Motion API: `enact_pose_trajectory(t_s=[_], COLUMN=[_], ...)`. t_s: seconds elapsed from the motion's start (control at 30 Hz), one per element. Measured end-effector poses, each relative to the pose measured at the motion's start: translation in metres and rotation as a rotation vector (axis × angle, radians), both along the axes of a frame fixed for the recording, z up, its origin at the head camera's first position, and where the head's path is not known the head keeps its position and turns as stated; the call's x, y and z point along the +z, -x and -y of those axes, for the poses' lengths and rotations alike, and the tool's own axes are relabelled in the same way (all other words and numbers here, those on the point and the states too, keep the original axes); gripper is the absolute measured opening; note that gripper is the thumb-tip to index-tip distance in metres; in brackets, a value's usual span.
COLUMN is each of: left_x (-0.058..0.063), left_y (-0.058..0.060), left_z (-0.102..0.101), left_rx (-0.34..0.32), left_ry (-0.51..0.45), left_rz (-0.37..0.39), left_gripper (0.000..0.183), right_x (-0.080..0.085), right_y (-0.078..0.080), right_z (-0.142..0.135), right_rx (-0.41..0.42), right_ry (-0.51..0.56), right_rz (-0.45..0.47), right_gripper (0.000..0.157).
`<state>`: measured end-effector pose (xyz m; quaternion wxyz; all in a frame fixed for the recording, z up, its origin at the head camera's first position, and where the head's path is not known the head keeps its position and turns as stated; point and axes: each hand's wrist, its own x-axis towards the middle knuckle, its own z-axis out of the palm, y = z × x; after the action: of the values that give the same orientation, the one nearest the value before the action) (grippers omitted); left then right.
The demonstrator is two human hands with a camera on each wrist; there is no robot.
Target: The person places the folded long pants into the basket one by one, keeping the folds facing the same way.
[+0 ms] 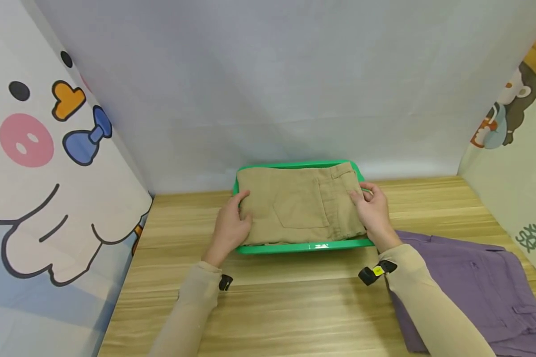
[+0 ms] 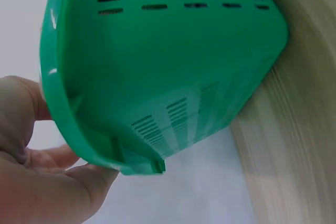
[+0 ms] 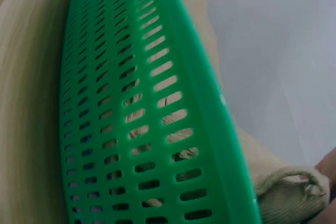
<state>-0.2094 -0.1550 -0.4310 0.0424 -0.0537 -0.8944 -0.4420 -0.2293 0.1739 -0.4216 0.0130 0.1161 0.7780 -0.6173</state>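
Folded khaki pants [image 1: 290, 203], back pocket facing up, lie across the top of a green slotted basket [image 1: 290, 249], covering most of its opening. At the pants' left end, my left hand [image 1: 230, 225] holds the folded cloth with thumb and fingers. The left wrist view shows that hand [image 2: 47, 166] curled over the rim of the basket [image 2: 173, 51]. My right hand [image 1: 375, 213] pinches the waistband end, its thumb on top. In the right wrist view, khaki cloth shows through the slots of the basket [image 3: 205, 98], and only a sliver of that hand appears.
Purple pants [image 1: 469, 287] lie folded on the wood-grain table [image 1: 286, 302] at the right, partly under my right forearm. A pale cloth wall [image 1: 286, 89] rises just behind the basket. Printed cartoon panels stand on both sides.
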Motion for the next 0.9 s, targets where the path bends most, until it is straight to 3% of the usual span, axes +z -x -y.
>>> enact_pose_trajectory(t_s=[0.13,0.27,0.37,0.47,0.67,0.77,0.9], left_x=[0.003,0.006,0.008,0.010,0.004,-0.005,-0.016], left_y=[-0.003,-0.010,-0.012,-0.010,0.002,0.006,0.008], left_z=[-0.003,-0.007,-0.010,-0.011,-0.005,-0.003,-0.001], left_rx=[-0.026,-0.016,-0.006,-0.032,-0.118,-0.146,-0.169], left_ry=[0.067,0.100,0.121,0.169,0.388,0.469,0.532], left_rz=[-0.002,-0.018,-0.062,-0.098,-0.037,0.009,0.055], left_gripper=[0.061,0.061,0.062,0.068,0.086,0.086,0.086], right_x=[0.000,0.002,0.005,0.007,-0.002,-0.009,-0.018], right_y=[-0.005,-0.013,-0.015,-0.011,0.002,0.006,0.010], right_z=[0.002,0.007,0.012,0.015,0.010,0.003,-0.006], right_rx=[0.074,0.085,0.087,0.168,0.446,0.504,0.567], right_ry=[-0.168,-0.339,-0.386,-0.462,-0.876,-1.046,-1.148], right_rz=[-0.060,-0.188,-0.295,-0.355,-0.348,-0.333,-0.280], right_gripper=[0.058,0.055,0.052,0.050,0.050,0.050,0.054])
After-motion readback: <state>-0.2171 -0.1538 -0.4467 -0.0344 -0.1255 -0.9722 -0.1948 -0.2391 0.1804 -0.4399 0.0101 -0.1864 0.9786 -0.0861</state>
